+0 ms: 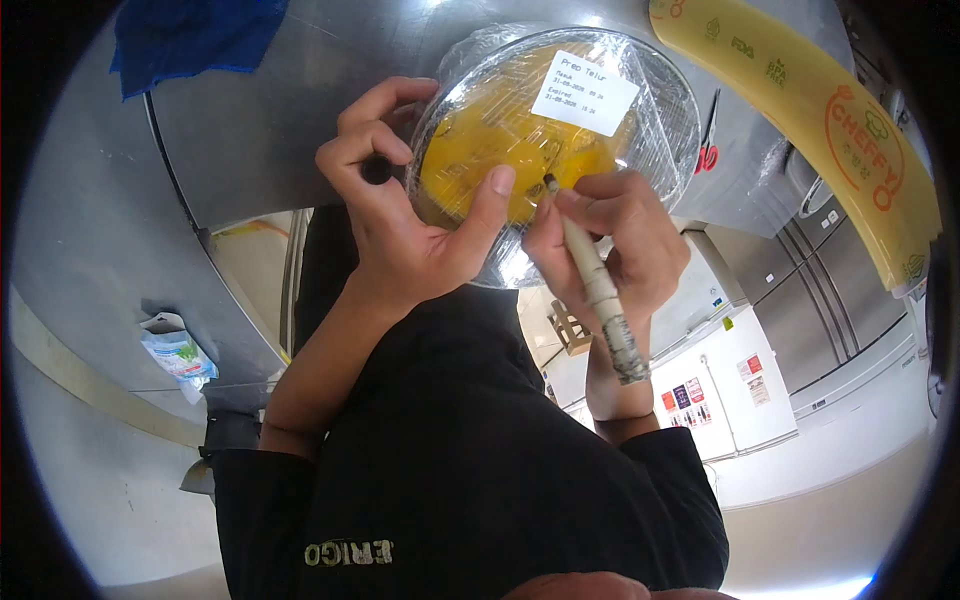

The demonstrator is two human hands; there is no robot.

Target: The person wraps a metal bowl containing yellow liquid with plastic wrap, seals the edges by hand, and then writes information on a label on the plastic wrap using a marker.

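Note:
A round bowl (480, 154) with yellow contents, wrapped in clear cling film, sits at the table's edge in front of me. A white label (585, 93) bearing writing is stuck on the film. My right hand (619, 240) grips a tape-wrapped marker (592, 274), its dark tip at the film over the yellow contents. My left hand (409, 202) is around the bowl's left side, thumb over the film. A black marker cap (376, 169) is tucked in its curled fingers. Small dark marks show on the film near the tip; I cannot make them out.
The bowl is on a steel table (300, 127). A blue cloth (199, 41) lies at the upper left. Red-handled scissors (706, 154) are right of the bowl, beside a long yellow Cheffy box (810, 112). A plastic packet (178, 352) is at the lower left.

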